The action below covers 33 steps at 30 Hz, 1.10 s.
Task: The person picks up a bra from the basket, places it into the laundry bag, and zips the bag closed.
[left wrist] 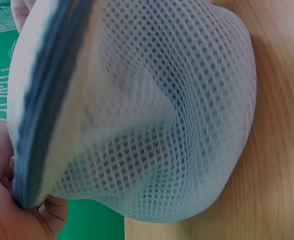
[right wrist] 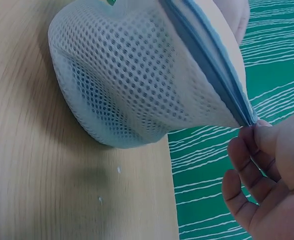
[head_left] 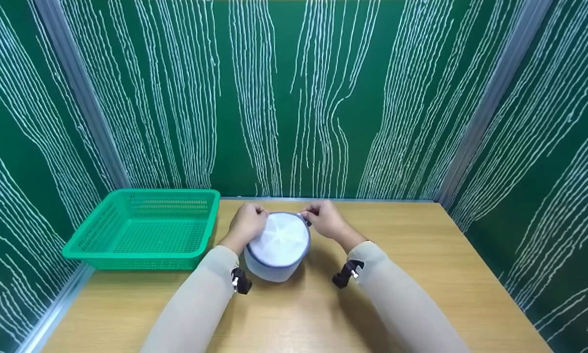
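A white mesh laundry bag [head_left: 280, 242] with a blue zipper band [left wrist: 49, 100] round its edge is held up by its far side. Its rounded mesh body bulges toward me, low over the table. On the left, my left hand [head_left: 246, 223] pinches the band between thumb and fingers. At the opposite side my right hand [head_left: 325, 220] pinches the band's end with thumb and index finger, its other fingers loosely bent, as the right wrist view shows. The mesh [right wrist: 117, 80] is creased inward in the left wrist view. Whether anything lies inside cannot be made out.
A green plastic basket [head_left: 203, 245] stands at the table's left, close to my left forearm. The wooden table [head_left: 396, 235] ends at a green wall [head_left: 367, 108] with white wavy lines. Similar panels stand on both sides. Small white specks [right wrist: 100, 200] lie on the wood.
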{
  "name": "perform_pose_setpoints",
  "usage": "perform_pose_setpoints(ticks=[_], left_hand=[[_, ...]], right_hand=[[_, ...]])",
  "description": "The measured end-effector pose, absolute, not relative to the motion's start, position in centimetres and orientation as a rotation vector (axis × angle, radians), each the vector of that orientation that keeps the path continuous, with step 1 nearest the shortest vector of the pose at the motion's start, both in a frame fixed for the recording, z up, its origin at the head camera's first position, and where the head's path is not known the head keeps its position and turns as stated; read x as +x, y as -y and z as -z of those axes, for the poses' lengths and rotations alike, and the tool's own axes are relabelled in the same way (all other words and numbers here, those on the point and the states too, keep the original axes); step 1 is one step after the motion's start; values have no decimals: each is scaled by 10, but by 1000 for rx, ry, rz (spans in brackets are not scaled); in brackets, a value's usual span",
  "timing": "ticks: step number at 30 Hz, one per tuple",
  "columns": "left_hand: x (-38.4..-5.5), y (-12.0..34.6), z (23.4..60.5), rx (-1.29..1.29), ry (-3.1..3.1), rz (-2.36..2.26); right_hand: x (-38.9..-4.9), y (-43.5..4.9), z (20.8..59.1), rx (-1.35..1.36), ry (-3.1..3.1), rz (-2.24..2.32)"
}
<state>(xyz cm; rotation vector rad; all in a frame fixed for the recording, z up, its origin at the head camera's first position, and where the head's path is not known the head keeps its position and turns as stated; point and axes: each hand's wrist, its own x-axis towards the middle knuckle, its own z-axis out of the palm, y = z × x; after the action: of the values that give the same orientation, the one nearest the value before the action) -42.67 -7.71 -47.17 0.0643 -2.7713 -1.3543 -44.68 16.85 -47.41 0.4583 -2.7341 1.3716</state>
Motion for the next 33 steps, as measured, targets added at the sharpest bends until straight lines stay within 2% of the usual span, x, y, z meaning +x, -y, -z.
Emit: perform_pose_setpoints(ticks=[14,26,33], left_hand=[[-425,74,474,157,2700,1485],[-418,72,469,231,2705,1356],[-423,62,465,-19,2709,1283]], right_hand=[[-449,-177,480,428,2679,-1416],[-447,-170,482,424,2644,-1413],[-445,-162,479,422,2650,-1381]])
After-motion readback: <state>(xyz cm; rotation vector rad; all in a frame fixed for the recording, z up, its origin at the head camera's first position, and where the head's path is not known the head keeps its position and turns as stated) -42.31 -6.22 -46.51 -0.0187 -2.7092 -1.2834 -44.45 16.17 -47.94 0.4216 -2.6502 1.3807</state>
